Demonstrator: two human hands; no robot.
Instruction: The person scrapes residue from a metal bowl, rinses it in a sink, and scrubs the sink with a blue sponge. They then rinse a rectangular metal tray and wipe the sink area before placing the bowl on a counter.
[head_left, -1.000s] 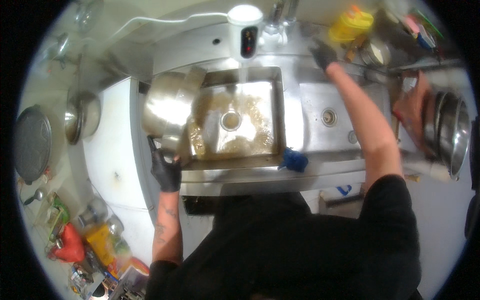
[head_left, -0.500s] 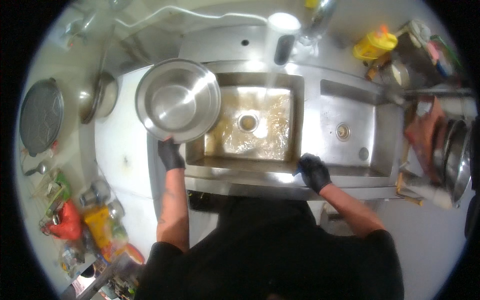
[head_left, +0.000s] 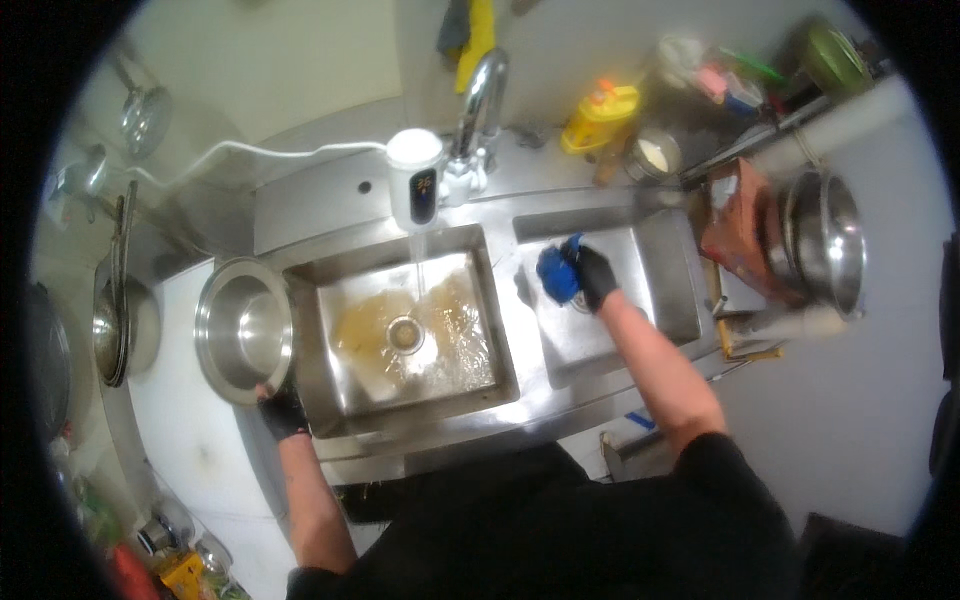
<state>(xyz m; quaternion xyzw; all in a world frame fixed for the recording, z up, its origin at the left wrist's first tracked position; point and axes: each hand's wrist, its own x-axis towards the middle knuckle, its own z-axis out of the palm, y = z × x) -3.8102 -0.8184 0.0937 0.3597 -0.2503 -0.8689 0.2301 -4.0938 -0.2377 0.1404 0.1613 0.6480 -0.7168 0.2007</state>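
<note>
My left hand, in a black glove, grips the near rim of a round stainless-steel bowl. The bowl is tilted, its inside facing me, beside the left edge of the left sink basin. Over the right sink basin, my gloved right hand is closed on a crumpled blue cloth. A white tap unit with a small display runs water into the left basin, where shallow brownish water lies around the drain.
A white counter extends left of the basins. Behind them stand a yellow bottle and a small pot. Steel bowls are stacked at the right beside a reddish-brown bag. Pan lids lean at the far left.
My right hand has reached from the front sink edge into the space over the right basin with the blue cloth. The bowl is now tilted more, still in my left hand. My view has turned.
</note>
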